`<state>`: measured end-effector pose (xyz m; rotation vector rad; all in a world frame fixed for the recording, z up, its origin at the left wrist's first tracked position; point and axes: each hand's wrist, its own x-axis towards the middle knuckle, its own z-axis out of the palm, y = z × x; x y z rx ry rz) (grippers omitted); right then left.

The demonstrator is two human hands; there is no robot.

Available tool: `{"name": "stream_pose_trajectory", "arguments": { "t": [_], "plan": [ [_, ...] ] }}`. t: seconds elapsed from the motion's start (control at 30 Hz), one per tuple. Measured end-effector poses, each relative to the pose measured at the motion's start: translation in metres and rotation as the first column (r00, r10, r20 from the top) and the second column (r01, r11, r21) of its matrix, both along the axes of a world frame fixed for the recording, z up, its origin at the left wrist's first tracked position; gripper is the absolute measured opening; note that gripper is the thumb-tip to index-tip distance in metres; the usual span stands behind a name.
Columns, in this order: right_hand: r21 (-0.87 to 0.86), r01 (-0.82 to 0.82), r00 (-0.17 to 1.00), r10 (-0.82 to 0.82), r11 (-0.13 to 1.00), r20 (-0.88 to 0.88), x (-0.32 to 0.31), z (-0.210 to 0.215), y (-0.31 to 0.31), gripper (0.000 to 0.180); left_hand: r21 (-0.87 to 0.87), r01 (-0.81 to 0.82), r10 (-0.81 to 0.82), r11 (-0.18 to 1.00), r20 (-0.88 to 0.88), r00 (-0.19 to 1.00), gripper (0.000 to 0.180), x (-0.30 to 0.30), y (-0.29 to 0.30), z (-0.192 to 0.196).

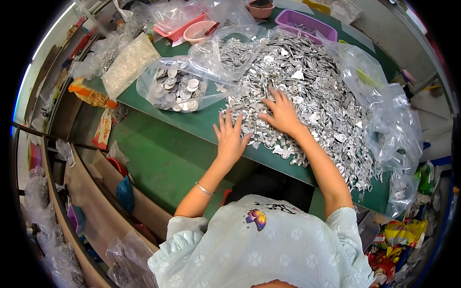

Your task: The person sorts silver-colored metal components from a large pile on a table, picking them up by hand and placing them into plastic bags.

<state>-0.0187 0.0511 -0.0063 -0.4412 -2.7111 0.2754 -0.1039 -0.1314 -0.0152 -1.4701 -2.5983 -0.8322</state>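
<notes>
Across the green work table [192,122] lay a broad heap of small flat silvery metal pieces [312,101], spreading from the near edge to the far side. My left hand [229,139] rested at the near-left edge of that heap with its fingers spread wide, palm down, gripping nothing. My right hand [281,115] lay flat on top of the heap, fingers also splayed and pressed into the pieces, closed on nothing that I could see.

I judged the pieces to be light singly but heavy as a mass, stiff, thin and slippery against each other, with edges that might catch skin. They seemed best swept or raked with flat fingers, or pinched one at a time by the rim, not scooped deep.

Just left of the heap sat a clear plastic bag of round silvery discs [180,89], its mouth open toward the heap. Beyond it lay a clear bag of pale granular material [127,62]. At the far edge stood a purple plastic tray [312,24] and a pink plastic bowl [199,31]. Crumpled clear plastic sheeting [389,120] bordered the heap on the right.

I could not make out the exact shape of single pieces; glare and distance blurred them. Whatever lay under my palms was hidden, and the table's right end was cut off by the dark rim of the view.
</notes>
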Motion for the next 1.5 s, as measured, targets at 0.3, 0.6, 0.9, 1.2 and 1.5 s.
{"name": "stream_pose_trajectory", "arguments": {
  "t": [0.3, 0.6, 0.9, 1.2, 1.5],
  "plan": [
    [0.001, 0.024, 0.985, -0.024, 1.0, -0.17, 0.06, -0.007, -0.003, 0.01, 0.004, 0.027, -0.027, 1.0, -0.007, 1.0, 0.073, 0.049, 0.021, -0.039],
    [0.167, 0.226, 0.958, -0.188, 0.96, -0.215, 0.039, 0.013, 0.011, 0.03, 0.174, 0.029, -0.048, 0.984, 0.106, 0.993, 0.07, 0.053, 0.026, -0.034],
    [-0.189, 0.251, 0.871, -0.307, 0.949, -0.385, 0.06, 0.013, 0.004, 0.017, 0.572, -0.06, -0.308, 0.818, 0.524, 0.794, 0.044, 0.058, 0.004, -0.009],
    [-0.165, 0.345, 0.894, -0.377, 0.924, -0.241, 0.073, 0.022, 0.004, 0.032, 0.24, -0.326, -0.403, 0.914, 0.617, -0.676, 0.029, 0.07, 0.008, -0.034],
    [-0.004, 0.225, 0.966, -0.224, 0.974, -0.125, 0.09, -0.004, 0.001, 0.03, 0.32, -0.337, -0.461, 0.886, 0.696, -0.55, 0.04, 0.072, -0.001, -0.009]
  ]
}}
